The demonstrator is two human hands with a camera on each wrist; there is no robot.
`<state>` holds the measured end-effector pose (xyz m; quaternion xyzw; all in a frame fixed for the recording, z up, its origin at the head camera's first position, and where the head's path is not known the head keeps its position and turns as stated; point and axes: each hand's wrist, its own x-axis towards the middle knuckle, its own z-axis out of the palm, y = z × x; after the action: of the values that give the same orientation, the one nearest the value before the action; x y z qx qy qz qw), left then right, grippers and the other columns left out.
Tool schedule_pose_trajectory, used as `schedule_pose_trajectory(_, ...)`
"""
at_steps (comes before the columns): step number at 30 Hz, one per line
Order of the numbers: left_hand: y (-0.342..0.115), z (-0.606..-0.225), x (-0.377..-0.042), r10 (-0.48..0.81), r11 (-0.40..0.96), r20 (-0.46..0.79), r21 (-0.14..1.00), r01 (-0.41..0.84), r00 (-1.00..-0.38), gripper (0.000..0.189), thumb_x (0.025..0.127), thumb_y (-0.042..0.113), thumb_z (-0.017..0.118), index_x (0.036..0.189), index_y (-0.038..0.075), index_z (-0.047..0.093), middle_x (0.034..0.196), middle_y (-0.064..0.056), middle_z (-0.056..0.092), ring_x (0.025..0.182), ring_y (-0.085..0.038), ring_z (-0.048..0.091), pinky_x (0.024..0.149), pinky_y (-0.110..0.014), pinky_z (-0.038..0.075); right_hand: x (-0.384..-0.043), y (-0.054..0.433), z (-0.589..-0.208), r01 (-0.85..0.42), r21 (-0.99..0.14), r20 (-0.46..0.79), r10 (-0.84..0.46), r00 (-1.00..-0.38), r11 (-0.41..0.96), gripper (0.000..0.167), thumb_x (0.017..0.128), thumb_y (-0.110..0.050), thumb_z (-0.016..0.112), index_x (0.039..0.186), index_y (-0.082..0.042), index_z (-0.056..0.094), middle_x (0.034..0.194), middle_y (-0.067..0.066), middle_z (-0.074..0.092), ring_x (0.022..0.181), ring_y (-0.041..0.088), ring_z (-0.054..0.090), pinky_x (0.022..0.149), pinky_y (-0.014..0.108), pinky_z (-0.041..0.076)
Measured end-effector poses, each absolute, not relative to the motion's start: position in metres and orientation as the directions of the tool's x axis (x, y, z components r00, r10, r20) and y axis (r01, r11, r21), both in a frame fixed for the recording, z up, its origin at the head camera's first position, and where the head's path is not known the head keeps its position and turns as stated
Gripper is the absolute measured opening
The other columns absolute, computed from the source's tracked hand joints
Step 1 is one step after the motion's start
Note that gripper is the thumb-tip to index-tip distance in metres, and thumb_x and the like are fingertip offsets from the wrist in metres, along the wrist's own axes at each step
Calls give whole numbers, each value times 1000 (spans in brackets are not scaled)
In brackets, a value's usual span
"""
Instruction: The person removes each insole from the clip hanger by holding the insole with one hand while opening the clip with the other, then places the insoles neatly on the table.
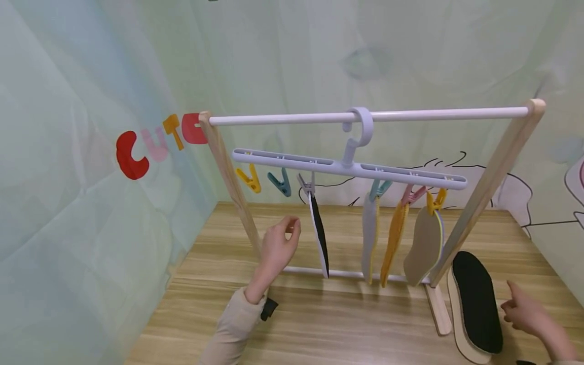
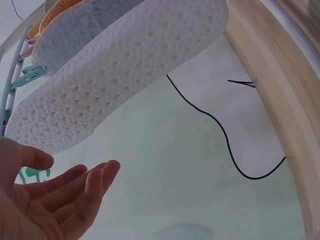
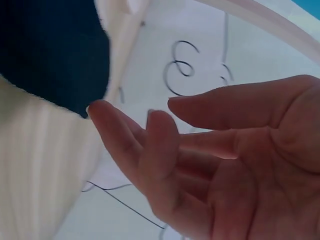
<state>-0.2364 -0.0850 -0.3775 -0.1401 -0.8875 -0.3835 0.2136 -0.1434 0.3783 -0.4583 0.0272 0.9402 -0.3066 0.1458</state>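
Observation:
My left hand (image 1: 278,246) is raised beside a black-and-white insole (image 1: 323,241), its fingers loosely bent with nothing between them. That insole hangs from a grey clip (image 1: 308,186); in the left wrist view its white dimpled face (image 2: 115,75) passes just above my thumb. Low at the right, my right hand (image 1: 526,312) hovers by a black insole (image 1: 476,304), which lies over a beige insole (image 1: 458,324) on the table. The right fingers are relaxed and hold nothing. In the right wrist view, one fingertip overlaps the tip of the dark insole (image 3: 60,55).
A lilac hanger (image 1: 349,167) hooks over the white rail of a wooden-sided rack (image 1: 495,182). On its right half hang grey (image 1: 368,238), orange (image 1: 394,243) and beige (image 1: 422,248) insoles. Yellow (image 1: 250,180) and teal (image 1: 281,183) clips dangle at the left, holding nothing.

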Motion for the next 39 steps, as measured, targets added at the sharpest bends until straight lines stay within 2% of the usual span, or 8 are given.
schedule_pose_trajectory(7,-82,-374,-236,67,643,509,636,427,-858,25,92,18,46,100,2,63,95,-14,68,80,-24,66,62,-33,53,-140,369,-438,50,-507,-96,1,-995,861,60,88,1,40,124,29,2,90,42,54,65,28,61,52,28,46)
schedule_pose_trajectory(12,-80,-371,-237,50,603,533,658,451,-844,26,93,19,45,101,1,63,92,-14,68,78,-22,65,54,-23,49,-138,356,-430,47,-493,93,107,-990,869,52,90,-3,42,126,24,18,90,41,55,67,37,61,50,27,44)
schedule_pose_trajectory(14,-79,-369,-238,43,568,556,670,478,-830,26,93,18,45,101,0,62,91,-15,68,79,-22,65,54,-20,48,-137,348,-427,75,-507,181,191,-965,859,46,90,-6,42,125,20,27,91,39,56,64,30,62,47,23,41)
schedule_pose_trajectory(19,-77,-365,-239,29,489,628,670,559,-778,27,94,15,43,103,-3,60,92,-16,68,83,-24,65,56,-21,49,-134,328,-418,120,-577,341,372,-863,808,35,91,-10,43,120,9,46,94,33,60,58,-23,35,43,14,34)
schedule_pose_trajectory(22,-76,-363,-239,19,463,657,663,589,-754,27,94,15,43,105,-4,59,94,-17,67,84,-24,65,56,-22,50,-134,318,-414,96,-647,410,451,-793,757,29,89,-8,45,115,5,53,78,-9,68,60,-32,26,43,6,33)
schedule_pose_trajectory(24,-75,-362,-239,9,447,674,658,606,-738,27,94,14,44,105,-5,59,96,-17,67,85,-25,65,56,-24,51,-134,313,-412,60,-689,447,489,-749,722,27,88,-7,47,112,3,57,72,-37,53,61,-32,30,45,2,32)
schedule_pose_trajectory(26,-74,-361,-239,-2,432,695,649,626,-719,25,93,12,44,105,-5,59,97,-17,67,85,-25,65,57,-25,51,-134,308,-412,18,-721,479,516,-711,693,25,88,-7,48,109,2,58,71,-51,32,63,-31,35,46,-1,32)
schedule_pose_trajectory(39,-66,-356,-239,-34,379,772,598,706,-635,21,91,4,45,105,-5,58,102,-18,65,90,-27,64,64,-34,53,-138,281,-409,-276,-755,623,520,-585,594,25,85,0,53,109,7,57,83,-39,52,70,-19,52,52,0,39)
